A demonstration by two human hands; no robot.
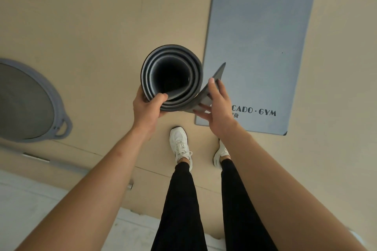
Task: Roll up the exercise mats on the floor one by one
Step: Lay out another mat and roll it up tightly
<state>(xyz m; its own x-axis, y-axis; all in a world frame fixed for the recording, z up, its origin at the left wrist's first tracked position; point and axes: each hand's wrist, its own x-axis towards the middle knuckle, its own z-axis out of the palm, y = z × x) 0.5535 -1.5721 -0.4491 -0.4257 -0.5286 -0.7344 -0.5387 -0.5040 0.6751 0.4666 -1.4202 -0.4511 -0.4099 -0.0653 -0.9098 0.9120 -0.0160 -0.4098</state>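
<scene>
Now, far left: a grey domed balance trainer (24, 104) with a loop handle lies on the beige floor (91, 16), cut off by the frame edge.
Left hand: your left hand (145, 108) has its grip closed on the near-left rim of the rolled mat (169, 52). The thumb is hooked over the inner coils and the fingers curl round the outside.
Rolled mat: dark grey, it is held up off the floor between your two hands. Its open end faces you, so the loose coils and the dark hollow show.
Loose flap: the outermost end, the loose flap (218, 73), stands away from the roll on its right side, slanting up to the far right.
Right hand: your right hand (219, 114) has a wide grip, with the fingers straight and spread. They lie against the flap's outer face, and the thumb points up along it.
Feet: your white shoes (179, 144) stand on the floor near you, below the hands, under black trouser legs (181, 199).
Right: the flat mat (259, 36), blue-grey, lies unrolled on the floor and runs away to the far edge. Your right hand partly covers the lettering at its near end; the part that shows reads "CADO · GYM".
</scene>
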